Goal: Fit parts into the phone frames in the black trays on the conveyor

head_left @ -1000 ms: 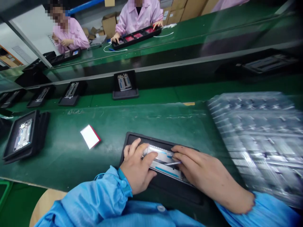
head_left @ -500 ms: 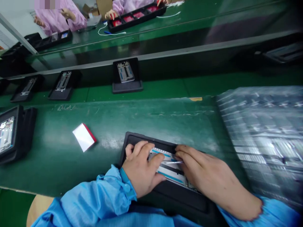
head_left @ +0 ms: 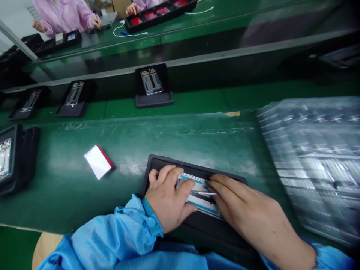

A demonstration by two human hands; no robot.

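A black tray (head_left: 157, 164) lies on the green bench in front of me and holds a silver phone frame (head_left: 198, 188) with blue strips. My left hand (head_left: 166, 198) rests on the frame's left end, fingers pressing it down. My right hand (head_left: 247, 213) lies over the frame's right end and pinches a thin metal tool, apparently tweezers (head_left: 206, 193), whose tip touches the frame's middle. Both sleeves are blue.
A small white card with a red edge (head_left: 98, 161) lies to the left. Clear plastic part trays (head_left: 315, 161) are stacked at the right. More black trays with phone frames (head_left: 152, 84) stand on the conveyor behind. People in pink work across the line (head_left: 67, 15).
The view has tilted down and shifted slightly. Both hands stay on the frame, with the right hand edging a little to the left over it.
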